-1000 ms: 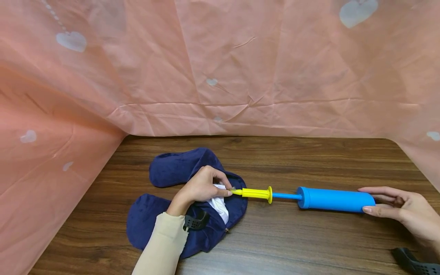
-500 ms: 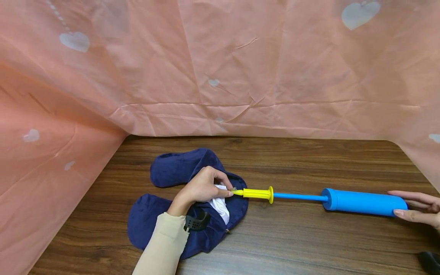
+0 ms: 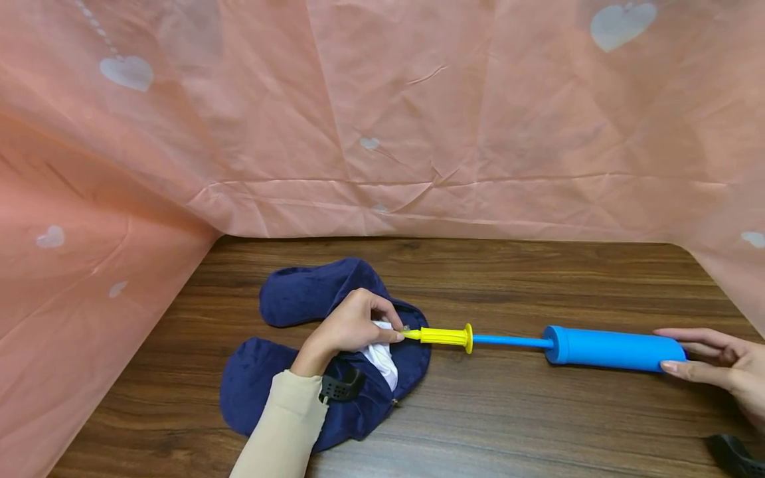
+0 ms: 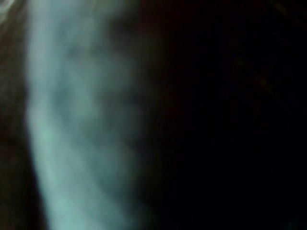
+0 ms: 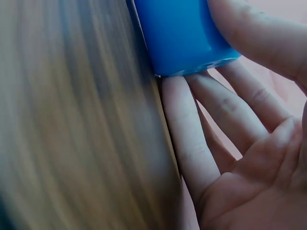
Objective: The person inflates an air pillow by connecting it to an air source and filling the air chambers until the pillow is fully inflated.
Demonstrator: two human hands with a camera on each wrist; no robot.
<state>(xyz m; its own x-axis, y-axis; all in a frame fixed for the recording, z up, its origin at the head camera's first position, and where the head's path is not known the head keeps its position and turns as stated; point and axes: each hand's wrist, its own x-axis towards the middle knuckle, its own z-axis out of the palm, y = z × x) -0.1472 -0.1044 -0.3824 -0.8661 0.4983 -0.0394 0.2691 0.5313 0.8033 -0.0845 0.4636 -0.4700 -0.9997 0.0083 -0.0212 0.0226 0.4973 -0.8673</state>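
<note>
A navy U-shaped plush neck pillow (image 3: 307, 292) lies on the table, its cover unzipped over a white inner fabric (image 3: 381, 364). At that opening my left hand (image 3: 352, 325) pinches the yellow nozzle of a hand pump (image 3: 445, 336) against a small clear valve, mostly hidden by the fingertips. A thin blue rod joins the yellow part to the blue pump barrel (image 3: 612, 348). My right hand (image 3: 714, 362) grips the barrel's far end between thumb and fingers. In the right wrist view, fingertips lie under the barrel's end (image 5: 184, 40). The left wrist view is dark and blurred.
The dark wood-grain table (image 3: 538, 285) runs back to a pink curtain (image 3: 418, 119) with white hearts, which also hangs along the left and right sides. A black wrist strap (image 3: 342, 385) sits on the left wrist, beside a beige sleeve (image 3: 281, 425).
My right hand pulled the barrel rightward, lengthening the exposed rod, then moved it partway back left by now. My left hand and the pillow stay in place.
</note>
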